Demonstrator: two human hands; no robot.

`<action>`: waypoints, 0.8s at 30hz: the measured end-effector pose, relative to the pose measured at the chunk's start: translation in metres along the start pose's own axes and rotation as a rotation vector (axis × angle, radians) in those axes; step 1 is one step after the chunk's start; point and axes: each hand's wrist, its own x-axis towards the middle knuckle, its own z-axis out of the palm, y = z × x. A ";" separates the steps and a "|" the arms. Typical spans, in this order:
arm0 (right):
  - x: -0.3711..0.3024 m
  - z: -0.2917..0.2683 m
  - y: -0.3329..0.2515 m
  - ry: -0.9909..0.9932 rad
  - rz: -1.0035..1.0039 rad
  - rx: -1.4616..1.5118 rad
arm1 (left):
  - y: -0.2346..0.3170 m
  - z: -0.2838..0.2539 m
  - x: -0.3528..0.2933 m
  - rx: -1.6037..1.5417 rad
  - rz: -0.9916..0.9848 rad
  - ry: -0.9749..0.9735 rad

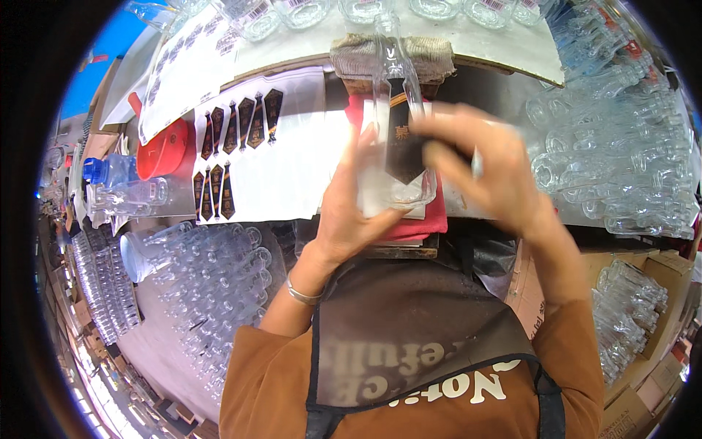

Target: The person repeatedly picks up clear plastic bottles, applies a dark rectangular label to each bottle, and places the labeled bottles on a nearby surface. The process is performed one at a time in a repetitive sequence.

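Bottle [382,110], clear glass, neck across greyish rag [435,55], body over red cloth [437,212], black tie-shaped decal [404,150] on face. Gripped along left side by left hand [344,201]. Near decal's right edge: right hand [486,157], half-curled, blurred; can't tell if gripping. To left on tabletop [504,95]: white decal sheet [296,161].

Bright illumination is recorded across the grey counter [504,99]; near its left edge, the white paper sheet bearing dark tie-shaped labels [296,164] is nearly washed out. Glints are scattered over the clear glass bottles [607,154] along the right edge. The bare right hand [501,150] is motion-blurred. Outer edges are bowed by fisheye distortion.
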 end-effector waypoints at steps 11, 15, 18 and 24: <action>0.053 -0.015 0.050 0.439 0.247 0.203 | 0.006 -0.010 0.062 -0.490 -0.408 0.153; 0.030 -0.012 0.043 0.374 0.470 0.632 | -0.013 -0.011 0.113 -0.283 -0.577 0.058; 0.010 -0.010 0.048 0.286 0.518 0.595 | -0.024 0.001 0.112 -0.180 -0.507 0.109; 0.022 0.000 0.056 0.032 0.616 0.407 | -0.024 0.016 0.108 -0.293 -0.483 0.230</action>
